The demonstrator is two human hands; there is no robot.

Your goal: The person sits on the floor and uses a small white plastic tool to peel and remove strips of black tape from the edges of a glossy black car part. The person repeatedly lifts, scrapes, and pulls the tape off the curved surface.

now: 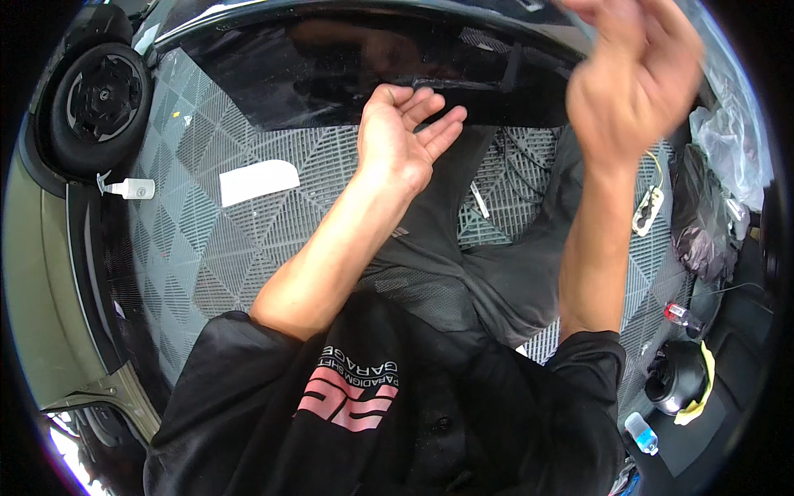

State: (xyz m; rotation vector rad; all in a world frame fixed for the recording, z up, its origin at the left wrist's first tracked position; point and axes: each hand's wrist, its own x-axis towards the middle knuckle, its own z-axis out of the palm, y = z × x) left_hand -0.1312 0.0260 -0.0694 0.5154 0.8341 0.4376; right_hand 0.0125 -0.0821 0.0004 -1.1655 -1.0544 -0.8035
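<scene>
A glossy black curved panel (314, 74), apparently car bodywork, spans the top of the view, with reflections and wet-looking streaks on it. My left hand (397, 136) is palm up at the panel's lower edge. Its fingers are apart and slightly bent, their tips over the dark surface; whether they touch it I cannot tell. Raised at the upper right, my right hand (624, 87) overlaps the panel's right end. Motion smears its fingers, and nothing held can be made out.
On the grey grid floor (182, 240) lie a white rounded sheet (259, 183) and a pump bottle (132, 188). A wheel (101, 107) is at the left. A power strip (648, 212), clear plastic sheeting (728, 149), a black rounded object (682, 376) and a small bottle (642, 435) are at the right.
</scene>
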